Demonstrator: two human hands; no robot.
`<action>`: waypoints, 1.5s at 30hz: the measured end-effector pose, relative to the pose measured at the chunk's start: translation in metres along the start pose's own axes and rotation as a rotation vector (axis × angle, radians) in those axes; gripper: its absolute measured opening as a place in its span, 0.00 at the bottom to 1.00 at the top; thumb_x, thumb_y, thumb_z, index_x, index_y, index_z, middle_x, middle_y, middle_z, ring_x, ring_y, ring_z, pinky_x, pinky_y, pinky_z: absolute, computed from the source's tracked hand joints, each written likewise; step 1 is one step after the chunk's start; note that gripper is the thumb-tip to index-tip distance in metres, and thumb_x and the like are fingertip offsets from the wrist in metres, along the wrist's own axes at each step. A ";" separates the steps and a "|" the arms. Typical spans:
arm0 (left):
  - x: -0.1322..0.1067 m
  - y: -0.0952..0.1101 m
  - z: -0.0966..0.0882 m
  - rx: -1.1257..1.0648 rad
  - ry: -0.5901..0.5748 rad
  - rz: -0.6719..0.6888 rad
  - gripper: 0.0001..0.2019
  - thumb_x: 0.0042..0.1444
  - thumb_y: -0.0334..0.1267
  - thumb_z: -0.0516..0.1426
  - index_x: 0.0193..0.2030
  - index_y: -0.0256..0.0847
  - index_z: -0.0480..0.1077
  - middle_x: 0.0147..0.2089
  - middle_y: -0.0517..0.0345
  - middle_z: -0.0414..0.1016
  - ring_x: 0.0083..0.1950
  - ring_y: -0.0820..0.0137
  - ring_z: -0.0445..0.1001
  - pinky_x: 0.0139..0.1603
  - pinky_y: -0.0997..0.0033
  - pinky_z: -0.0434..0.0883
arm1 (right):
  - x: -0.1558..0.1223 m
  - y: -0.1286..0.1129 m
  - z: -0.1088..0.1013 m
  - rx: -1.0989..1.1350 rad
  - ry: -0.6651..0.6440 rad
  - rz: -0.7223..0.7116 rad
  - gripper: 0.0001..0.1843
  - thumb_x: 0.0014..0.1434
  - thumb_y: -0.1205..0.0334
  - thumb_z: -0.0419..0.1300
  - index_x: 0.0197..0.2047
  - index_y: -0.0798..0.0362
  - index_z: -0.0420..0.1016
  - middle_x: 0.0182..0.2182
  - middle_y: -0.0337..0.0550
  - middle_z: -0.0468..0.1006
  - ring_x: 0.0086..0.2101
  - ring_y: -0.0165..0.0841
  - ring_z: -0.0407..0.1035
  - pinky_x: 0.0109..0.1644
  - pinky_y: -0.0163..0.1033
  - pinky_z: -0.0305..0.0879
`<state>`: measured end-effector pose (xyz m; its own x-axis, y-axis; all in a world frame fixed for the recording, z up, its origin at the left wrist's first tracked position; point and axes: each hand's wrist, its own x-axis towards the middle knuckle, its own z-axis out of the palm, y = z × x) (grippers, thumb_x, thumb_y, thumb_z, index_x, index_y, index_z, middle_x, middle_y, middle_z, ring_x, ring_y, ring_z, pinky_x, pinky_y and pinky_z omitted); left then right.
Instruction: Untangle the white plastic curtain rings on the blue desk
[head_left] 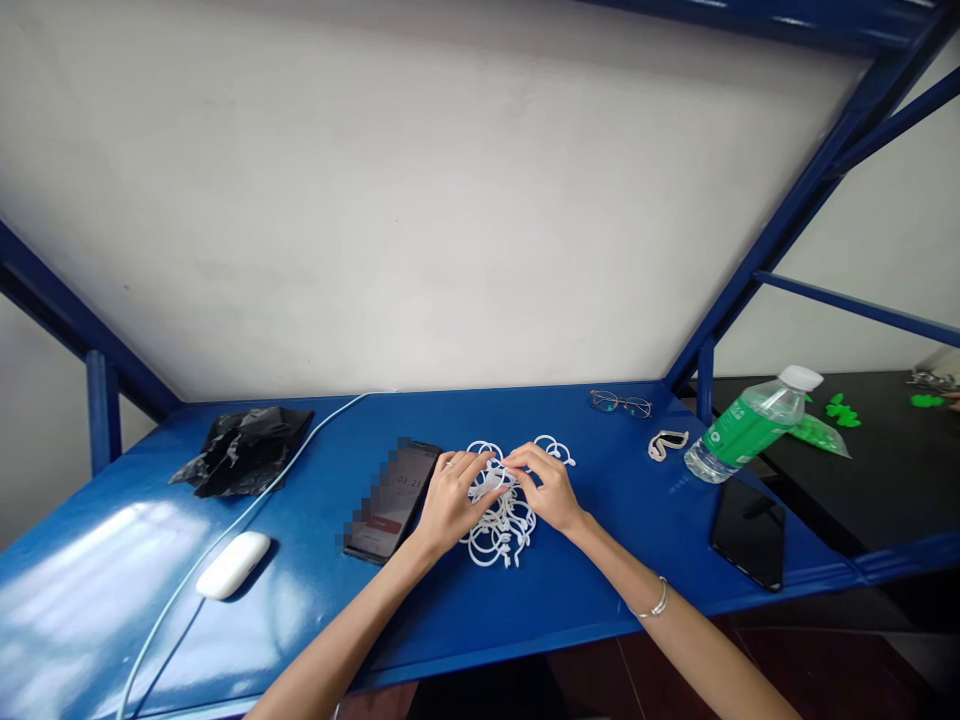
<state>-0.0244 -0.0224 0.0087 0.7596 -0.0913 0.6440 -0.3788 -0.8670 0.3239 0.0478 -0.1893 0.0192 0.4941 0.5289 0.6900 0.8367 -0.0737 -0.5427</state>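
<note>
A heap of several white plastic rings [501,525] lies in the middle of the blue table [570,590]. My left hand [452,498] rests on the heap's left side, fingers curled and pinching a ring. My right hand [546,483] meets it from the right, fingertips pinched on the same cluster of rings. A thin bracelet circles my right wrist. The rings beneath the fingers are partly hidden.
A phone [394,500] with a lit screen lies just left of my left hand. Further left are a white oval case [232,565], a white cable [247,510] and a black plastic bag [240,450]. Glasses [620,403], a small clip [667,444], a tilted water bottle [750,424] and a dark phone [748,533] are on the right.
</note>
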 end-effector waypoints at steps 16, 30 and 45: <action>-0.002 -0.002 0.003 0.036 -0.045 -0.136 0.23 0.62 0.43 0.51 0.63 0.43 0.55 0.52 0.47 0.71 0.54 0.59 0.68 0.48 0.61 0.66 | 0.006 0.009 -0.013 -0.215 0.018 0.134 0.07 0.63 0.66 0.51 0.38 0.51 0.69 0.34 0.45 0.74 0.36 0.35 0.70 0.41 0.39 0.66; 0.000 0.001 0.001 0.049 -0.060 -0.154 0.12 0.62 0.35 0.48 0.52 0.41 0.64 0.49 0.49 0.71 0.52 0.60 0.69 0.47 0.60 0.67 | -0.001 0.045 -0.037 -0.891 -0.112 0.412 0.07 0.53 0.73 0.53 0.29 0.51 0.62 0.30 0.46 0.71 0.34 0.40 0.65 0.34 0.41 0.57; 0.001 0.001 0.001 0.047 -0.055 -0.135 0.12 0.61 0.32 0.48 0.50 0.42 0.65 0.47 0.50 0.72 0.50 0.60 0.70 0.46 0.61 0.67 | 0.000 0.028 -0.017 -0.617 -0.447 0.095 0.03 0.59 0.68 0.58 0.33 0.51 0.69 0.36 0.46 0.72 0.42 0.41 0.65 0.44 0.46 0.61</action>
<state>-0.0239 -0.0239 0.0089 0.8302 0.0021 0.5574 -0.2472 -0.8949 0.3716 0.0750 -0.2059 0.0124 0.5381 0.7783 0.3236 0.8403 -0.5254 -0.1336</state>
